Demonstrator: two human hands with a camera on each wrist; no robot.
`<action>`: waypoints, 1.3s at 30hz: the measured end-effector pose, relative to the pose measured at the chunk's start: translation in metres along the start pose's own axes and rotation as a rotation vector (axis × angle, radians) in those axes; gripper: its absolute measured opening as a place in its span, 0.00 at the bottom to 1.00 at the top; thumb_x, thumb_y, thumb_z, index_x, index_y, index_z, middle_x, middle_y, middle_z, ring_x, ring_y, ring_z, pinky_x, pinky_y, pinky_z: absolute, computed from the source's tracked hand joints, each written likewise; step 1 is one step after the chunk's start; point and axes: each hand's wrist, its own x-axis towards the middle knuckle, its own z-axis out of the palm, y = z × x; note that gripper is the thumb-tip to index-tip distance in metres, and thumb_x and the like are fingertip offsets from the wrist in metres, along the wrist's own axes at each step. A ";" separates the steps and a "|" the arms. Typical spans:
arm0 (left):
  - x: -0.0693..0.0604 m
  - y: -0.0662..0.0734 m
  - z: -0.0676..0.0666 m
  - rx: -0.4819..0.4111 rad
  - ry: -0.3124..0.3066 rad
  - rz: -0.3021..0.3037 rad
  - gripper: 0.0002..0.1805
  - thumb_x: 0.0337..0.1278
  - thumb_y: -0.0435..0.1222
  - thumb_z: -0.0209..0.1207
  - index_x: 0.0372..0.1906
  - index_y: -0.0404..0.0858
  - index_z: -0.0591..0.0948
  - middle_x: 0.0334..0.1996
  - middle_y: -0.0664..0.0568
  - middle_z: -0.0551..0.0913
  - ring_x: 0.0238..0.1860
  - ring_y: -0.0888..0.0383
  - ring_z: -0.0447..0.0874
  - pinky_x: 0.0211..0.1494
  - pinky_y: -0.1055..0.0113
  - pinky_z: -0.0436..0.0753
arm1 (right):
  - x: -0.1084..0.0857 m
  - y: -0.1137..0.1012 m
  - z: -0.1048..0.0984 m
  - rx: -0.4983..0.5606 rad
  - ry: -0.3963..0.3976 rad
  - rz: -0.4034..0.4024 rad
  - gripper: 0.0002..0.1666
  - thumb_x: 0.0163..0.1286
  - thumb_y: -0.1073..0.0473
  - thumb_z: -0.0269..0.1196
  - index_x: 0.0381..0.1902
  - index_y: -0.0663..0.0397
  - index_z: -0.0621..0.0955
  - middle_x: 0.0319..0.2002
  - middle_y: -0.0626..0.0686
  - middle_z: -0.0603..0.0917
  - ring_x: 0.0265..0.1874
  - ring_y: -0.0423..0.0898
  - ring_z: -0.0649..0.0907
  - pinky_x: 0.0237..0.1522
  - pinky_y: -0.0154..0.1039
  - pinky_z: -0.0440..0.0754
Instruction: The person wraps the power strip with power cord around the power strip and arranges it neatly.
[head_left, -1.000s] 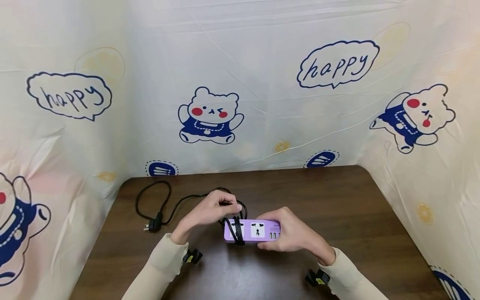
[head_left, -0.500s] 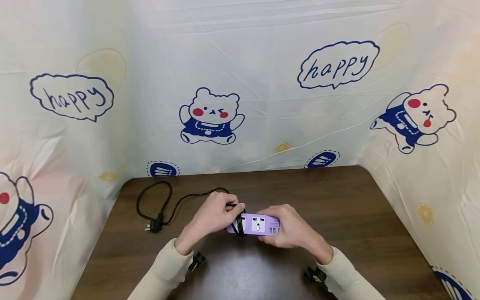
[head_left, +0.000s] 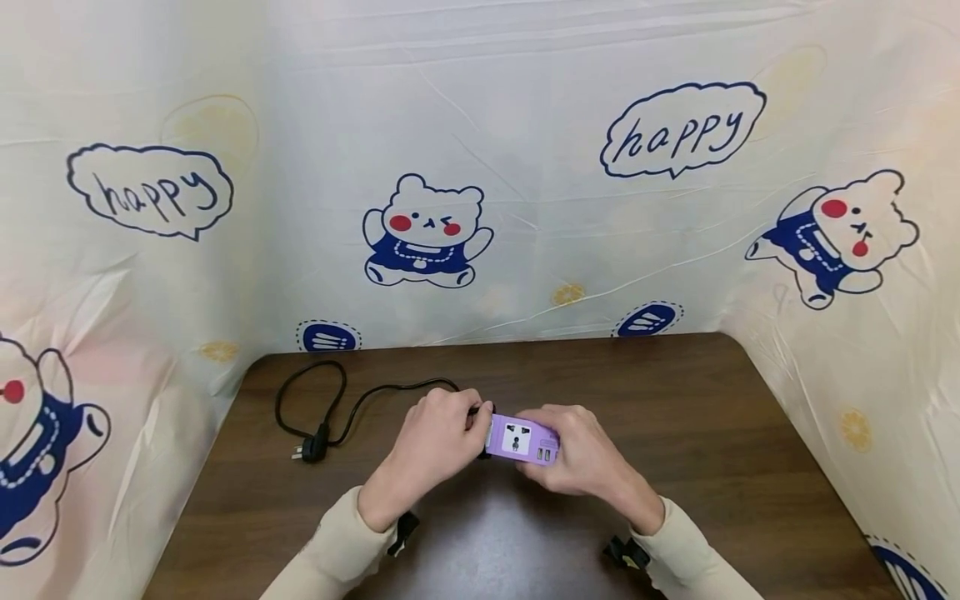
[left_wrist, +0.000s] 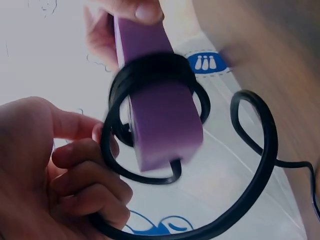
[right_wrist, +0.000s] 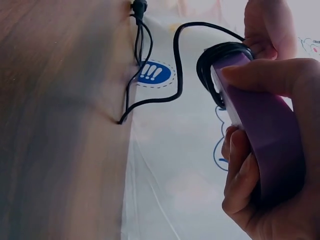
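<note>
On the table (head_left: 675, 417) at nine o'clock lies a three-pin plug (head_left: 315, 444); near the middle, the left hand (head_left: 441, 429) curls its fingers round black cord (left_wrist: 269, 137) looped about the purple power strip (head_left: 522, 437), whose three-o'clock end the right hand (head_left: 576, 450) clasps between thumb and fingers.

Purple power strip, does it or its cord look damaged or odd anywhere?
Nothing stands out: no visible damage. The right hand holds the power strip, the black cord loops round it near the other end, and the loose stretch curls across the table to the plug.
</note>
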 end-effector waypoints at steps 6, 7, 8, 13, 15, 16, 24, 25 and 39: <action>-0.008 0.009 0.005 0.002 0.045 -0.038 0.16 0.74 0.39 0.59 0.25 0.44 0.80 0.12 0.60 0.66 0.14 0.66 0.62 0.15 0.70 0.64 | 0.001 -0.003 0.001 -0.029 0.054 0.005 0.27 0.46 0.52 0.82 0.47 0.43 0.90 0.31 0.39 0.86 0.25 0.32 0.78 0.25 0.29 0.75; -0.009 0.010 0.005 0.000 0.050 -0.044 0.16 0.74 0.38 0.59 0.25 0.43 0.80 0.12 0.60 0.66 0.14 0.66 0.62 0.15 0.70 0.63 | 0.001 -0.004 0.001 -0.033 0.062 0.001 0.27 0.45 0.52 0.82 0.47 0.43 0.90 0.31 0.39 0.85 0.25 0.32 0.78 0.25 0.29 0.75; -0.010 0.012 0.005 0.000 0.056 -0.046 0.16 0.74 0.38 0.59 0.25 0.42 0.80 0.12 0.60 0.66 0.14 0.66 0.62 0.15 0.70 0.63 | 0.001 -0.004 0.001 -0.038 0.070 0.000 0.27 0.45 0.52 0.82 0.47 0.44 0.90 0.31 0.39 0.85 0.25 0.32 0.78 0.25 0.29 0.75; -0.016 0.020 0.006 0.009 0.109 -0.044 0.16 0.75 0.38 0.59 0.25 0.41 0.80 0.12 0.61 0.65 0.14 0.67 0.61 0.15 0.71 0.61 | -0.001 -0.009 -0.001 -0.032 0.104 0.012 0.28 0.44 0.54 0.82 0.48 0.47 0.90 0.33 0.41 0.87 0.26 0.32 0.79 0.26 0.29 0.75; -0.019 0.023 0.006 0.003 0.142 -0.039 0.17 0.75 0.38 0.60 0.24 0.42 0.79 0.12 0.62 0.64 0.14 0.68 0.60 0.15 0.72 0.60 | -0.002 -0.011 -0.003 -0.020 0.134 0.021 0.29 0.44 0.55 0.82 0.48 0.48 0.90 0.34 0.43 0.89 0.26 0.32 0.79 0.26 0.29 0.76; -0.021 0.025 0.006 0.001 0.156 -0.035 0.17 0.75 0.38 0.60 0.24 0.42 0.79 0.12 0.62 0.64 0.14 0.68 0.60 0.15 0.72 0.59 | -0.002 -0.012 -0.004 -0.011 0.152 0.024 0.29 0.43 0.56 0.82 0.48 0.49 0.90 0.34 0.44 0.89 0.26 0.33 0.80 0.25 0.29 0.76; -0.032 0.034 0.013 -0.015 0.253 -0.059 0.15 0.75 0.37 0.61 0.27 0.42 0.79 0.13 0.63 0.62 0.15 0.68 0.61 0.17 0.71 0.60 | -0.002 -0.017 -0.004 0.007 0.226 0.025 0.28 0.45 0.56 0.82 0.48 0.49 0.90 0.33 0.45 0.89 0.25 0.33 0.80 0.25 0.28 0.76; -0.033 0.034 0.014 -0.017 0.265 -0.058 0.14 0.75 0.37 0.61 0.28 0.41 0.80 0.13 0.64 0.62 0.15 0.68 0.61 0.18 0.72 0.61 | -0.002 -0.017 -0.003 0.008 0.230 0.027 0.28 0.45 0.56 0.83 0.48 0.49 0.90 0.33 0.45 0.89 0.25 0.33 0.80 0.25 0.28 0.76; -0.045 0.016 0.041 -0.264 0.450 0.064 0.07 0.75 0.31 0.61 0.36 0.41 0.84 0.16 0.67 0.64 0.18 0.77 0.59 0.20 0.82 0.59 | -0.003 -0.010 0.006 0.091 0.296 0.077 0.29 0.44 0.56 0.85 0.48 0.49 0.90 0.35 0.46 0.91 0.25 0.36 0.81 0.25 0.30 0.78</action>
